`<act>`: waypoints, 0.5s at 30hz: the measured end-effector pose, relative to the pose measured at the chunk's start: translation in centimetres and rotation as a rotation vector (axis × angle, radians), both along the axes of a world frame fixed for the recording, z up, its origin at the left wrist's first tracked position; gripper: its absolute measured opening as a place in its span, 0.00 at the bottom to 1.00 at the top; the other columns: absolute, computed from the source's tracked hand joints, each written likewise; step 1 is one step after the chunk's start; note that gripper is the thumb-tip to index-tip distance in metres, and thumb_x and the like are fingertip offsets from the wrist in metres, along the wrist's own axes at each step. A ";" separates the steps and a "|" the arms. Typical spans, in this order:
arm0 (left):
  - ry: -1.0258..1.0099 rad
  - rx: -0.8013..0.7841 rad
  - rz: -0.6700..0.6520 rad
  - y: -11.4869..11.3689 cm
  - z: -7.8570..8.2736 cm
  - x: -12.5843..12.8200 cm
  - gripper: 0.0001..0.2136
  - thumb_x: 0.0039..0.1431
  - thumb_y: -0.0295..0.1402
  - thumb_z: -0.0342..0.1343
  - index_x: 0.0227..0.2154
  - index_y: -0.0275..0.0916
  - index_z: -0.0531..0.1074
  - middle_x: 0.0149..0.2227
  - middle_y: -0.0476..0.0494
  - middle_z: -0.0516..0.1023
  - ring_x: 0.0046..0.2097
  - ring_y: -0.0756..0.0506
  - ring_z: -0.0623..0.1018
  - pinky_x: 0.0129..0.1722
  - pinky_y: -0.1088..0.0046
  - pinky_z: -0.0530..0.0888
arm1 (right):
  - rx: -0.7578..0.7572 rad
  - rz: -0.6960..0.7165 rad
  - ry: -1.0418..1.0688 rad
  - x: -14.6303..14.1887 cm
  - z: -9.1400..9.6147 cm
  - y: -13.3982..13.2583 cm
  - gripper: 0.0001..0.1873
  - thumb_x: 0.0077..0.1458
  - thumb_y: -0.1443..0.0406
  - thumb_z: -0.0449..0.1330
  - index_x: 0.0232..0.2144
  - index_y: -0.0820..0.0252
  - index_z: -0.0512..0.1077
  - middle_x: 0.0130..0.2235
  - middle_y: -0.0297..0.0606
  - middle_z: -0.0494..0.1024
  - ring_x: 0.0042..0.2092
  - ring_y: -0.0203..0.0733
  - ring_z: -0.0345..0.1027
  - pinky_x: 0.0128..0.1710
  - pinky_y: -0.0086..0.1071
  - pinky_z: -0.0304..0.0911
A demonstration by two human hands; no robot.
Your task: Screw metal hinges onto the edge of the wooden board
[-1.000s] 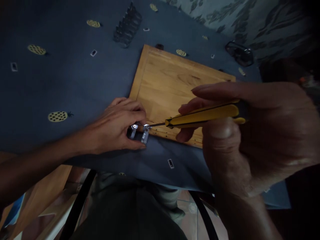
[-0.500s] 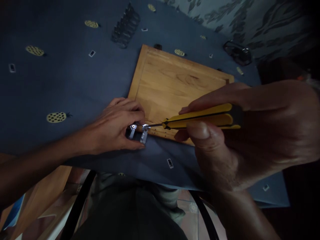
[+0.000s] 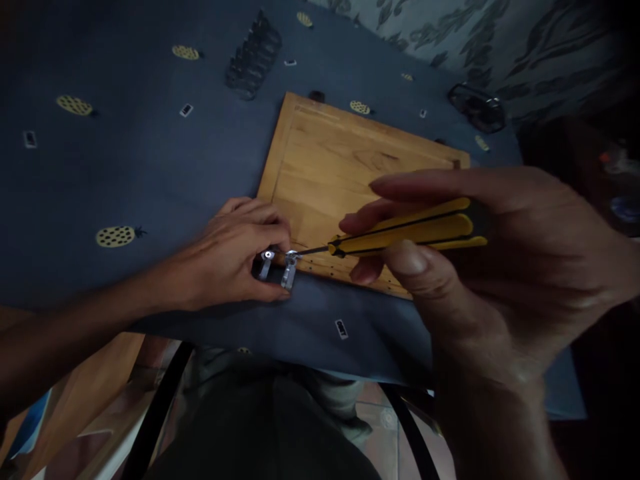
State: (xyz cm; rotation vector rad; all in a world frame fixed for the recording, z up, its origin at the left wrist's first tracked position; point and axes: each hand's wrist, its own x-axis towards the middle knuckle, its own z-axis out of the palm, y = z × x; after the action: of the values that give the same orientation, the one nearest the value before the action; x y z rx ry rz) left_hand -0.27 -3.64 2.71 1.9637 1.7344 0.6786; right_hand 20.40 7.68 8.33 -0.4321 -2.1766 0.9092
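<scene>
A yellow and black screwdriver [image 3: 425,230] lies in my right hand [image 3: 490,300], gripped between the thumb and fingers. Its shaft points left, and the tip meets a small silver metal bracket [image 3: 289,273] at the near left corner of the wooden board [image 3: 340,173]. My left hand [image 3: 233,257] is closed around this corner, with the thumb at the lower end of the bracket and the fingers over the board's edge. Just left of it, partly under that hand, is a second metal piece [image 3: 267,261] with a cross-head screw.
The board lies on a dark blue tablecloth [image 3: 150,167] printed with pineapples. A row of dark, see-through objects [image 3: 254,57] is at the back. Glasses-like dark item [image 3: 477,107] sits at the far right. Dark chair arms [image 3: 160,410] flank my lap.
My right hand has turned around the screwdriver handle, its fingers now more spread. The screwdriver tip and my left hand stay in place on the bracket.
</scene>
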 end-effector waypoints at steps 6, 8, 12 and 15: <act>0.000 -0.012 -0.003 -0.1 0.3 0.1 0.09 0.57 0.35 0.69 0.39 0.41 0.78 0.50 0.48 0.79 0.55 0.38 0.77 0.58 0.59 0.66 | 0.001 0.008 0.043 -0.6 -0.4 -0.2 0.13 0.59 0.66 0.72 0.45 0.42 0.85 0.41 0.29 0.85 0.33 0.42 0.81 0.29 0.33 0.77; -0.003 0.025 -0.001 -0.3 0.0 0.0 0.10 0.57 0.35 0.70 0.40 0.40 0.79 0.51 0.47 0.79 0.55 0.38 0.77 0.58 0.59 0.66 | -0.001 0.014 0.069 -0.7 -0.6 -0.4 0.15 0.58 0.69 0.73 0.44 0.43 0.85 0.41 0.29 0.85 0.34 0.42 0.81 0.29 0.32 0.76; 0.002 0.058 -0.016 -0.6 -0.2 -0.1 0.13 0.58 0.37 0.71 0.43 0.39 0.78 0.52 0.45 0.79 0.55 0.38 0.77 0.58 0.59 0.66 | 0.008 0.006 0.077 -1.0 -0.7 -0.5 0.16 0.57 0.70 0.73 0.44 0.43 0.85 0.40 0.29 0.86 0.30 0.41 0.79 0.29 0.33 0.77; 0.011 0.044 -0.015 -0.6 -0.1 -0.1 0.12 0.59 0.37 0.69 0.43 0.40 0.77 0.52 0.46 0.79 0.55 0.38 0.76 0.59 0.60 0.66 | -0.021 0.006 0.029 -0.7 -0.5 -0.2 0.11 0.58 0.64 0.73 0.43 0.43 0.84 0.40 0.31 0.87 0.30 0.43 0.80 0.29 0.35 0.78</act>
State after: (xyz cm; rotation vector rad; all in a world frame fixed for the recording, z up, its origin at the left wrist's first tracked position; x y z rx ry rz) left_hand -0.34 -4.27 2.58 2.0115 1.7229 0.7076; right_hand 19.70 7.47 7.83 -0.4209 -2.1449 0.9367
